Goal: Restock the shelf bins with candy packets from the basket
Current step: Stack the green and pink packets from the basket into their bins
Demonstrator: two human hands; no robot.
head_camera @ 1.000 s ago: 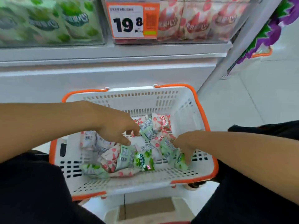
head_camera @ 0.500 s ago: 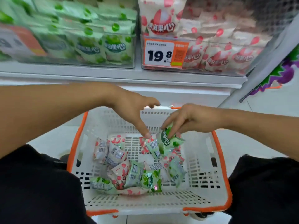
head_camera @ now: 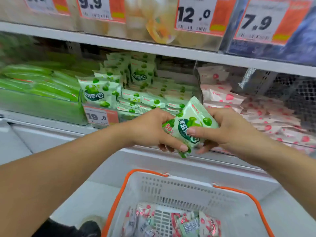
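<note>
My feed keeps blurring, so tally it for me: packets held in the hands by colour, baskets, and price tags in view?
Green packet, gripped by left hand and right hand: 1
Pink packets held: 0
Basket: 1
Price tags: 5 (4 on the upper row, one of them cut off at the left; 1 on the green bin)
Total: 7

Glossy film packet (head_camera: 189,127) — white perforated-plastic basket (head_camera: 179,190)
</note>
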